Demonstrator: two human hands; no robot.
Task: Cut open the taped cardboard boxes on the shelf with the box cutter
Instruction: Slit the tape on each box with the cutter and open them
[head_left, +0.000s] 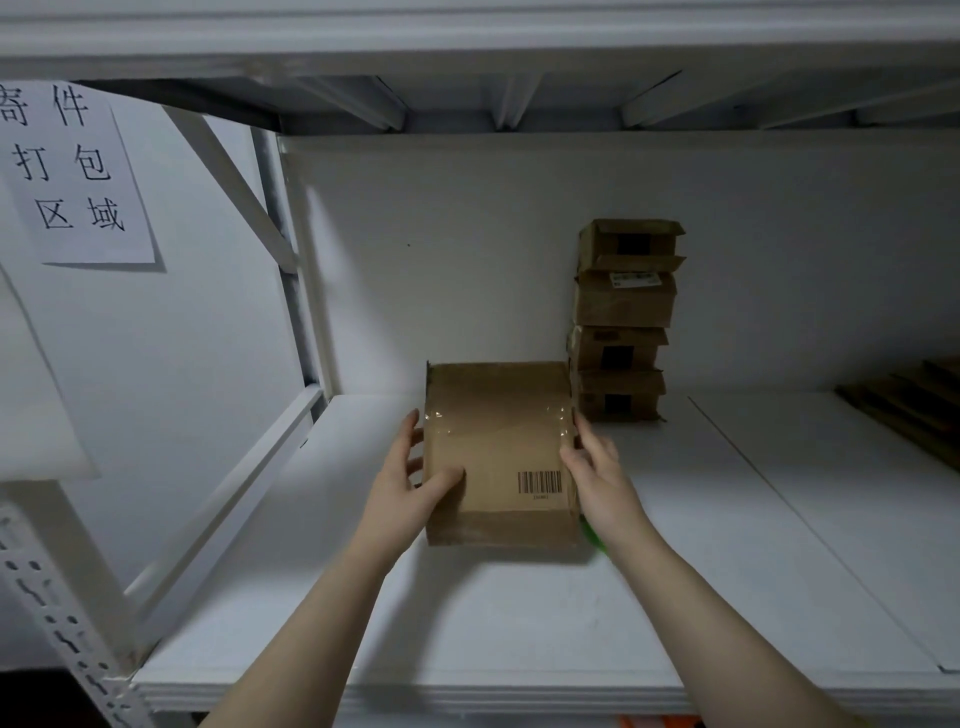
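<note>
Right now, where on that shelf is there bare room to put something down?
Bare shelf lies left of the held box, in front of it toward the edge, and between the stack of boxes and the flat cardboard. It is crowded where the box nears the stack.

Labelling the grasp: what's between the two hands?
Head view: the taped cardboard box, barcode on top. The left hand grips its left side, thumb over the top; the right hand presses its right side.
</note>
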